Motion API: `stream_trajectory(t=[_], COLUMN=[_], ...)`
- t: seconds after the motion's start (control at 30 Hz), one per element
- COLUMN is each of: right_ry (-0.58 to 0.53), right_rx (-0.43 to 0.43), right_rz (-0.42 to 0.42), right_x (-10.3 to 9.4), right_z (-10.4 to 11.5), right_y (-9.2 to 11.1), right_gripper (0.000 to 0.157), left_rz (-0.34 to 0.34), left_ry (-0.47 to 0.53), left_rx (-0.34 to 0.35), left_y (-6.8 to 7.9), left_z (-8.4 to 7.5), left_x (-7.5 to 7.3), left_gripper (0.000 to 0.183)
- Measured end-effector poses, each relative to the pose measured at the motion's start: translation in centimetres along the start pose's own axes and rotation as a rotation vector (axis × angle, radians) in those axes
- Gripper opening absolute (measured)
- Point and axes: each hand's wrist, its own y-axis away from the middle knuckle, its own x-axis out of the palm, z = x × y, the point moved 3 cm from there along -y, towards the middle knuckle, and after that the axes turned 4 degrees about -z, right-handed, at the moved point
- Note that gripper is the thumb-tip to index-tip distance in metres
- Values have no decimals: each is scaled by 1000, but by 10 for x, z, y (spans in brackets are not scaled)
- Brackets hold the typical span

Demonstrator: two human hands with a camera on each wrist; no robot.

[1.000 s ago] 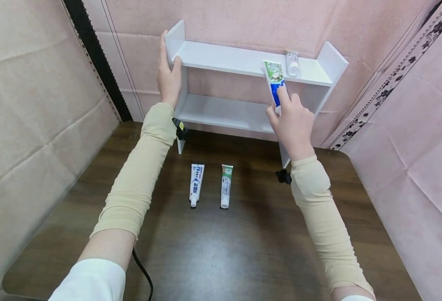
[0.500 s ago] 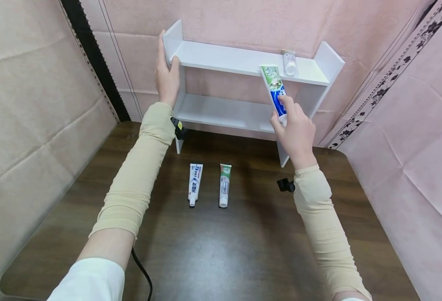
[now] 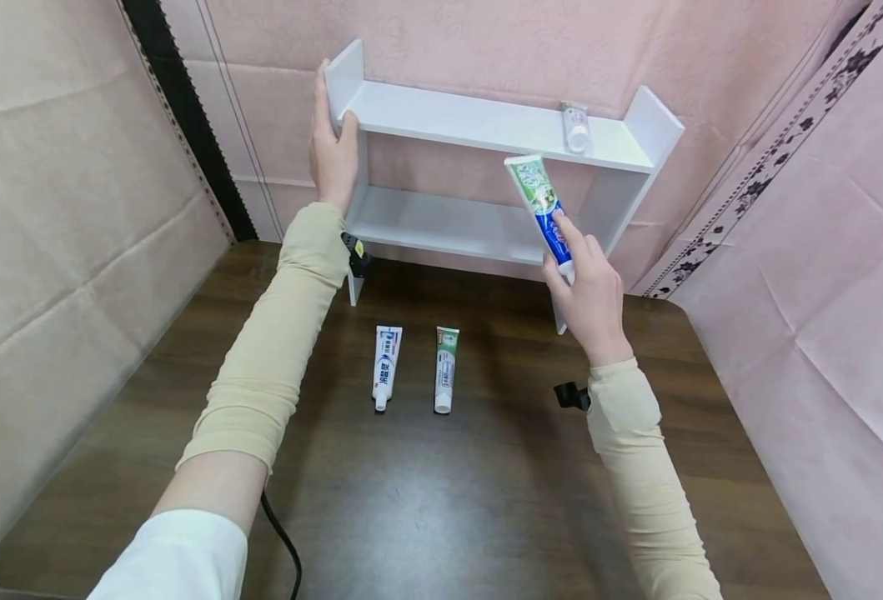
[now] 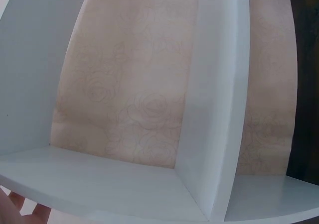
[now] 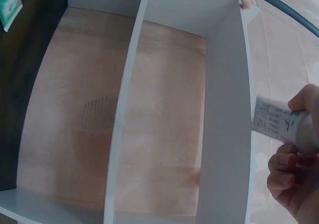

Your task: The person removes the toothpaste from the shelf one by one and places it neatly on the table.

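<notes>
My left hand (image 3: 333,162) grips the upper left side panel of a white two-tier shelf (image 3: 456,117), thumb at its front edge. In the left wrist view a few fingertips (image 4: 40,214) show beyond that panel. With thumb and fingers, my right hand (image 3: 591,292) holds a green, white and blue toothpaste tube (image 3: 537,200) by its cap end, in front of the shelf's right half. The right wrist view shows this tube (image 5: 274,117) from its printed white back. Another toothpaste tube (image 3: 576,129), pale with a white cap, lies at the right of the top board.
On the brown table (image 3: 411,492) in front of the shelf lie a white and blue toothpaste tube (image 3: 386,367) and a green and white one (image 3: 445,371), side by side. Pink cloth (image 3: 486,42) hangs behind. A black cable (image 3: 283,533) runs near the left arm.
My right hand has drawn the held tube back from the top board, down toward me, and its top end now tilts further left. My left hand keeps its grip on the shelf.
</notes>
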Motion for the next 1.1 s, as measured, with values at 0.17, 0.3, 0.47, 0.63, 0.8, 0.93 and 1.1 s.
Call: stream_trajectory(t=[0.17,0.3,0.47,0.63,0.8,0.93,1.1], right_ry=[-50,-29,-4,37,119,173,206], right_rx=[-19,12,72,132,153,160,166], right_rz=[73,149,220,319,461,581,666], right_x=[13,26,39,48,57,63,71], right_z=[-6,-12,-18,-25,-31,-32,-26], right_y=[29,61,92,113,125,130,135], right_gripper=[40,34,32,31,32,36,42], left_rz=[-17,-16,-28,-21,-11,-10,-16], left_ry=[-8,-8,-14,-24,-23,-22,-28], left_rx=[-29,-39,-20,-12,-6,-16,-22], left_y=[3,6,6,6,5,3,2], left_z=[-1,0,-1,-2,-2,-1,1], left_x=[3,5,4,3,4,4,4], left_gripper=[61,60,60,59,59,59,59])
